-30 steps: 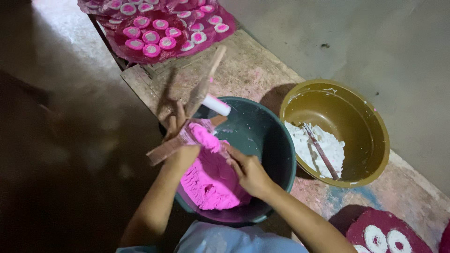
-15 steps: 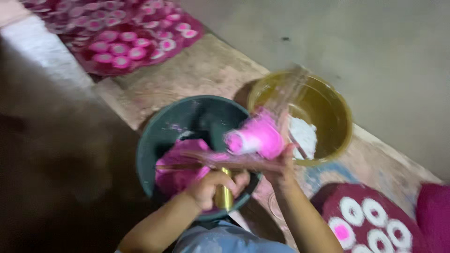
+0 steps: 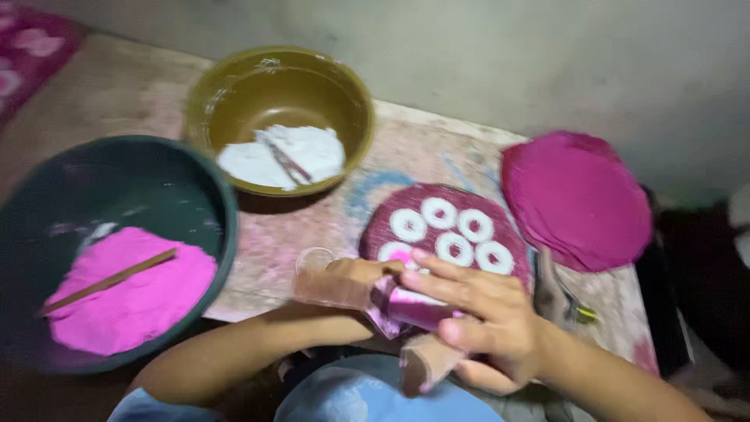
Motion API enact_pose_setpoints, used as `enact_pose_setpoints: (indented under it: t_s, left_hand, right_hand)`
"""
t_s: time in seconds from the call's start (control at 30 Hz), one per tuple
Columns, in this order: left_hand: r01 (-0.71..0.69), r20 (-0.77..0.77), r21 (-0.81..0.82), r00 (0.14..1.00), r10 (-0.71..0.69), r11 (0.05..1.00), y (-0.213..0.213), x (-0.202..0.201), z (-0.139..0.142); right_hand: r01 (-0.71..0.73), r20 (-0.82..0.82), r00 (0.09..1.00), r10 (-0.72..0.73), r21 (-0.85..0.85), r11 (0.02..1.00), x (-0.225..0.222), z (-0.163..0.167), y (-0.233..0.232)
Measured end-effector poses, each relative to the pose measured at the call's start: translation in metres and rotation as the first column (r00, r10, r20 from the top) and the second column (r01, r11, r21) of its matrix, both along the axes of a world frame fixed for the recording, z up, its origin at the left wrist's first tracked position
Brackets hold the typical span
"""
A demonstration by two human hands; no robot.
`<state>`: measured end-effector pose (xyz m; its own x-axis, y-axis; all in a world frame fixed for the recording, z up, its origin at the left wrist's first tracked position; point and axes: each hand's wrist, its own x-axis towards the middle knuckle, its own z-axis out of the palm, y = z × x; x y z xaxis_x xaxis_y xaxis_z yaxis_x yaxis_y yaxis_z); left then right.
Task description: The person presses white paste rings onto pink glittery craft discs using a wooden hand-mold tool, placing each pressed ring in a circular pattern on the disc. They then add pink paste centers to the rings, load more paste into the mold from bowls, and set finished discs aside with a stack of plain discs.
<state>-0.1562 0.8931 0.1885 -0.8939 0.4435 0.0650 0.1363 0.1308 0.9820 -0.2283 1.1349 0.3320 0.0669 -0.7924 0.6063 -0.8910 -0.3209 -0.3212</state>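
My right hand [image 3: 476,316] grips a small pink-stained cylinder mould [image 3: 414,306] at the near edge of the bench. My left hand [image 3: 344,283] presses against the mould's other end, fingers closed on it. Just beyond the hands lies a round pink tray [image 3: 461,205] carrying several white ring-shaped discs [image 3: 457,234]. A dark green basin [image 3: 187,187] at the left holds pink powder [image 3: 125,301] with a wooden stick [image 3: 109,280] lying in it. An olive-brown bowl [image 3: 312,86] behind it holds white powder [image 3: 281,152] and a small tool.
A stack of round pink trays [image 3: 574,199] sits at the right end of the stained wooden bench [image 3: 305,227]. A grey wall runs behind the bench. A pink patterned tray edge [image 3: 23,47] shows at the far left. Dark objects fill the right margin.
The view has swung right from the green basin to the tray of white rings. My hands carried the pink-filled mould out of the basin and lowered it to the tray's near edge.
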Motion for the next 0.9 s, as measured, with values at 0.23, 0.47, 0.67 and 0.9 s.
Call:
enact_pose_setpoints:
  t_s: [0.23, 0.47, 0.67, 0.9]
  left_hand:
    - [0.080, -0.033, -0.229, 0.995, -0.090, 0.970, 0.096, -0.044, 0.014]
    - [0.033, -0.085, -0.087, 0.996, -0.040, 0.996, 0.096, -0.085, 0.034]
    - [0.201, -0.161, 0.954, 0.969, -0.185, 0.224, 0.093, -0.126, 0.016]
    - [-0.058, 0.037, 0.991, 0.986, -0.163, -0.123, 0.129, -0.162, -0.070]
  right_hand:
    - [0.277, 0.348, 0.894, -0.282, 0.065, 0.959, -0.009, -0.050, 0.081]
    - [-0.301, 0.920, 0.224, -0.322, 0.380, 0.875, -0.061, -0.093, 0.153]
    - [-0.455, 0.824, 0.000, -0.567, 0.505, 0.734, -0.070, -0.115, 0.179]
    - [-0.328, 0.536, -0.005, -0.844, 0.797, 0.507, -0.080, -0.121, 0.176]
